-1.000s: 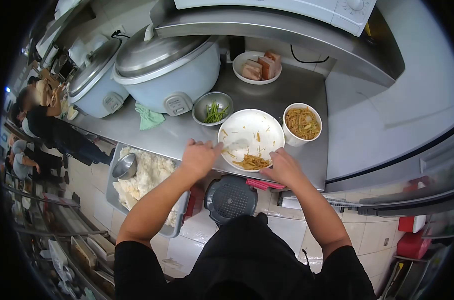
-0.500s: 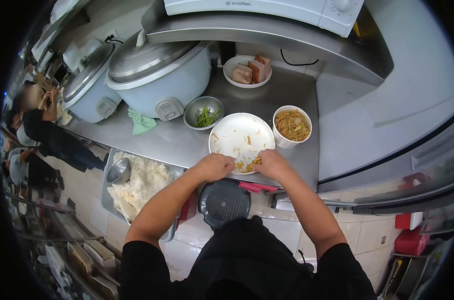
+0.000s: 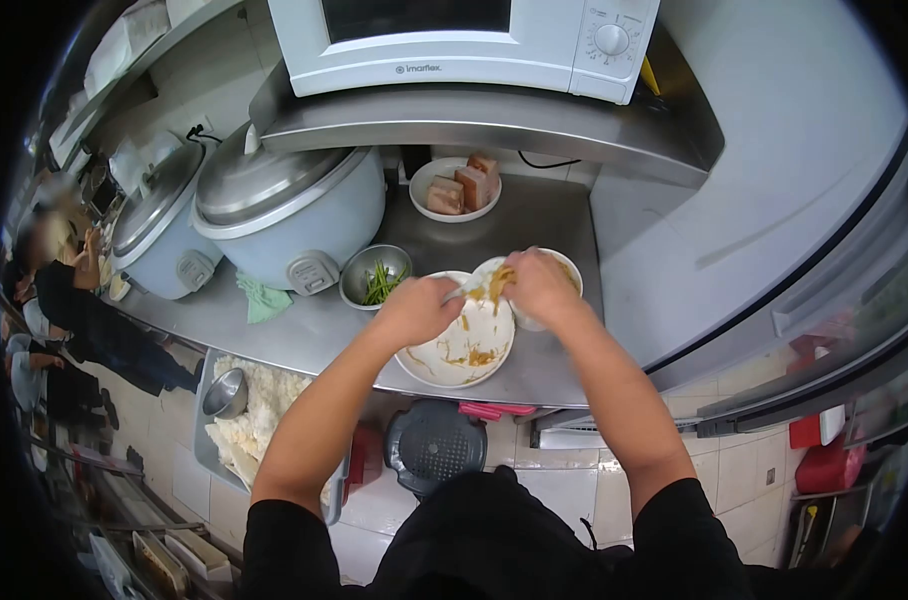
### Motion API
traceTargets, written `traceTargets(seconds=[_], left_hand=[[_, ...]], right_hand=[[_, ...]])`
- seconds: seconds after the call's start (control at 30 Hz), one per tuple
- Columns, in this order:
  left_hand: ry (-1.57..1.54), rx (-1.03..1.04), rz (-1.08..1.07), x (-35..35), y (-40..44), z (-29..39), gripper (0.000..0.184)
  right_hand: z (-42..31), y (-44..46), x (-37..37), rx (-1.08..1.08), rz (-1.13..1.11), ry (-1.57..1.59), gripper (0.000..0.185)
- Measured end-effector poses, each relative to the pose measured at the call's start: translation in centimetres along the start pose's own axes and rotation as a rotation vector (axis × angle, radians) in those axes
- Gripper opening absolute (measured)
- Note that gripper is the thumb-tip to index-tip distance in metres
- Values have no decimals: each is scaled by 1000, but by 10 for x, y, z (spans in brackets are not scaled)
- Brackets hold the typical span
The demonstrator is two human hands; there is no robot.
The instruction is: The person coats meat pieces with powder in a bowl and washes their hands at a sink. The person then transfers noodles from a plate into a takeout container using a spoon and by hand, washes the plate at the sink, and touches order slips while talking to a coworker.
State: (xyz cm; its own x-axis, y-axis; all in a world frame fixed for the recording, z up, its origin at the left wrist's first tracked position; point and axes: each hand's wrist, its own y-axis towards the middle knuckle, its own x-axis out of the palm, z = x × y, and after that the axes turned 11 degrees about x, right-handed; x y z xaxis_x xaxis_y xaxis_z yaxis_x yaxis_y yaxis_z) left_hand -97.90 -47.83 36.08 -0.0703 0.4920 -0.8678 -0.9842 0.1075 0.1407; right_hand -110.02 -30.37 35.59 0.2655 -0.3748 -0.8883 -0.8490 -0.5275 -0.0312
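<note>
My right hand (image 3: 542, 287) is closed, its fingertips pinching yellowish-brown noodles (image 3: 497, 284) over the far right side of a white plate (image 3: 436, 362). My left hand (image 3: 421, 308) is closed above the plate's far left side. A pale piece shows at its fingertips, stretching toward the noodles; its kind is unclear. Scraps of noodles (image 3: 482, 357) and smears lie on the plate. Behind my right hand stands a white tub (image 3: 576, 272), mostly hidden by that hand. A metal bowl of green beans (image 3: 381, 284) sits just beyond my left hand.
Two large rice cookers (image 3: 292, 205) stand at left, with a green cloth (image 3: 262, 298) beside them. A bowl of meat blocks (image 3: 461, 190) is at the back, under the microwave shelf (image 3: 494, 128). A rice bin (image 3: 257, 400) and a stool (image 3: 436, 447) are below. Other people (image 3: 99, 315) stand far left.
Both hands have moved from the plate's near edge to its far side, the right one up beside the tub. Noodles are now lifted off the plate. The camera view has tilted upward.
</note>
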Motion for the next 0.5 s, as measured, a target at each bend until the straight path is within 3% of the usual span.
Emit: traceTargets(seconds=[0.07,0.13,0.2,0.3,0.4,0.5], left_hand=[[159,61,14,11,26,11,24],[331,113,20,42,49,8,22],[401,59,-29,44,53,17,24],[425,43,-5,46,42,16,24],[386,2,100,38,17,2,24],[497,-113,-15,26,-32,-20,22]], right_hand=[[17,5,-15,19,91,47,34],[39,6,-16,60,48,-38,33],[55,-4,-10,78,58,-90,36],[54,-36,-10,110,180,76,37],[64,-61,13,44,54,123,37],[60,-82,38,5,-216,57,39]])
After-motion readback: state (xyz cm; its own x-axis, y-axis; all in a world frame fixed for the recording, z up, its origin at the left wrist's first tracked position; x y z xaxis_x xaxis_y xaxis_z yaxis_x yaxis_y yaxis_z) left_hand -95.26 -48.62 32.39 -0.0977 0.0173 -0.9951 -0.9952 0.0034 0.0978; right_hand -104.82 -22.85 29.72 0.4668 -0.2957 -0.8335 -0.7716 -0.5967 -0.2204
